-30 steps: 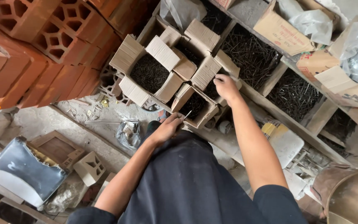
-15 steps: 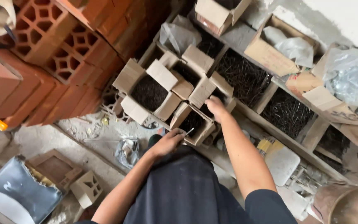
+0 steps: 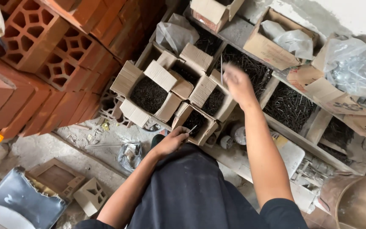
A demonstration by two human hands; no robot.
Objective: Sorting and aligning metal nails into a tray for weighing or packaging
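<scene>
A: Looking down, we've got the left hand [image 3: 171,142] at the near box [image 3: 195,123], grip pinched shut on a thin nail [image 3: 192,129], tip poking out over the box edge.

B: And the right hand [image 3: 237,85]?

A: Raised over the wooden tray [image 3: 250,68] of dark nails, blurred. Seems to hold a long nail [image 3: 221,70] upright, but we can't tell how tight the grip is.

B: How far along, judging by the piles?

A: Our guess: sorting's partway. Big box [image 3: 149,93] is well filled w/ small dark nails, two more boxes beside it partly full, and the trays are heaped, so plenty left.

B: Nails' look?

A: Dark, thin, tangled; the left one's paler, maybe shiny. Bricks [image 3: 43,55] stacked at left, plastic bags [image 3: 352,68] at right, gritty floor [image 3: 98,144] under the boxes.
</scene>
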